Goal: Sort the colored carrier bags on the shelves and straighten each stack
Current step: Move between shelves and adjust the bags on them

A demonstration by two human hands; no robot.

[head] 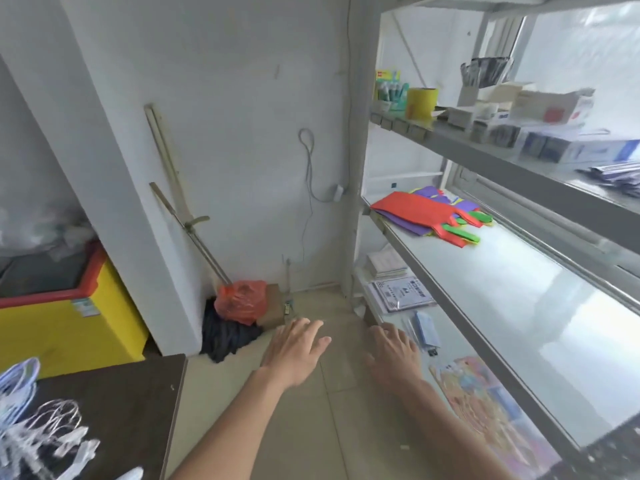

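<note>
Both our hands out, bags still far along the shelf.

Nearest us, our left hand [298, 348] and right hand [394, 351] hover palm-down above the floor, each grip wide with fingers spread and holding nothing. Farther on, the carrier bags [426, 216] lie in one mixed pile, red over purple and green, at the far end of the middle shelf [502, 289].

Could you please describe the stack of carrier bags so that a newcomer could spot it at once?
Look at the grey shelving unit on the right. On its middle shelf, at the far end, lies the stack of carrier bags. It is the only bright fabric pile there: red on top, purple and green beneath, handles pointing right.
</note>
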